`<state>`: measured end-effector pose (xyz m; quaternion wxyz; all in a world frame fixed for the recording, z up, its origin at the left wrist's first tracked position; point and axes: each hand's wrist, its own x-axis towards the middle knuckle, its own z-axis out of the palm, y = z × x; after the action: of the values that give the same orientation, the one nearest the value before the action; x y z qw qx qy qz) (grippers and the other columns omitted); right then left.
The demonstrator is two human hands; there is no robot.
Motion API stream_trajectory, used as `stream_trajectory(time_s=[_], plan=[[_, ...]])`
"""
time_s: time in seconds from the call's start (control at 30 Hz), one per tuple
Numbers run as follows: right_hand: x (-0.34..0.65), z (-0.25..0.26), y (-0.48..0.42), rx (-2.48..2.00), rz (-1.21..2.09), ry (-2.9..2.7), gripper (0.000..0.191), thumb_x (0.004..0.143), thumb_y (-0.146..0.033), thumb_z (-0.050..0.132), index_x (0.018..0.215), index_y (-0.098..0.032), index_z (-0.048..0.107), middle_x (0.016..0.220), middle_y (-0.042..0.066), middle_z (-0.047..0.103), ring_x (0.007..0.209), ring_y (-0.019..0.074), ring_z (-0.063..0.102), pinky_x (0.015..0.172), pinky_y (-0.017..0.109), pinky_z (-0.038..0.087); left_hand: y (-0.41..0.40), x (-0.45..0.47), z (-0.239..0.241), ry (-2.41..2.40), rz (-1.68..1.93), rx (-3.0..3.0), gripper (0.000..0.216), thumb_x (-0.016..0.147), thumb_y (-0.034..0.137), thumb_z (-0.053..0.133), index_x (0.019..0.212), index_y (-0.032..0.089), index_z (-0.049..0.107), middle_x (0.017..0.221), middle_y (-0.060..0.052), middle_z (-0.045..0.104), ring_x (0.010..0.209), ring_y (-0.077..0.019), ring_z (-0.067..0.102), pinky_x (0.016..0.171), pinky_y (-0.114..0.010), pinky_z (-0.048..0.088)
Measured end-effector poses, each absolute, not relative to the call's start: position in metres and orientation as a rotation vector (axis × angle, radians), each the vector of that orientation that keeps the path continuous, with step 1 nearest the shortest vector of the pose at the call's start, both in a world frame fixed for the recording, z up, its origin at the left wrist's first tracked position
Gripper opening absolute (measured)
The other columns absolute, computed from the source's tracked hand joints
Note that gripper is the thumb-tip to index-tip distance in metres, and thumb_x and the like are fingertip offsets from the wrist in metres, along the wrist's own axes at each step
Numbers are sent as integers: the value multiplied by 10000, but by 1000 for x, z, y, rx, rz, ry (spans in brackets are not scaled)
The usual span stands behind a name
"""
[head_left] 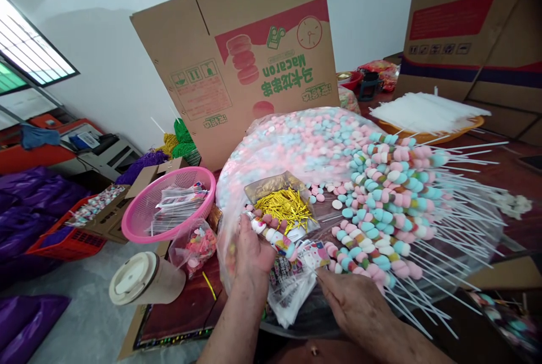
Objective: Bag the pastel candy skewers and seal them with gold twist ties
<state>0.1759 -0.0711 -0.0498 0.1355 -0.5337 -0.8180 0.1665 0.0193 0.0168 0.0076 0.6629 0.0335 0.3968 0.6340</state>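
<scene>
My left hand (254,248) is closed around a marshmallow skewer (277,238), whose pink, white and yellow pieces lie along the fingers, partly under printed clear film. My right hand (358,302) pinches the edge of a printed plastic bag (314,255) close to the skewer's end. Below and between the hands lies a stack of clear printed bags (288,290). Just beyond the left fingers, gold twist ties (285,206) fill an open pouch. To the right is a big pile of marshmallow skewers (381,200) with white sticks pointing right.
A large clear bag of loose pastel marshmallows (296,138) sits behind, against an upright cardboard box (271,53). At left are a pink basket (127,220) with printed packets and a lidded cup (148,279). White sticks (427,111) lie in a yellow tray at back right.
</scene>
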Motion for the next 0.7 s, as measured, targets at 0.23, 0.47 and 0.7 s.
stream_trajectory(time_s=[0.23,0.47,0.7], plan=[[176,-46,-68,-1591,555,-2356,206,840,-157,369,769,-201,557,648,26,665,599,159,625,478,237,252,17,19,-2,866,1332,111,450,810,602,385,729,180,520,502,18,484,444,-126,489,519,-294,490],[163,-36,-62,-1641,598,-2274,281,858,-179,327,820,-188,606,696,60,692,629,184,646,498,245,307,-11,62,-16,964,1203,215,350,736,522,588,746,176,540,441,52,477,403,-100,456,572,-275,464],[183,-36,-56,-1596,712,-2089,347,886,-260,277,819,-199,611,717,54,679,636,169,611,541,232,369,-42,31,-2,1105,611,1280,389,722,511,594,588,146,587,516,6,518,530,-127,499,570,-251,406]])
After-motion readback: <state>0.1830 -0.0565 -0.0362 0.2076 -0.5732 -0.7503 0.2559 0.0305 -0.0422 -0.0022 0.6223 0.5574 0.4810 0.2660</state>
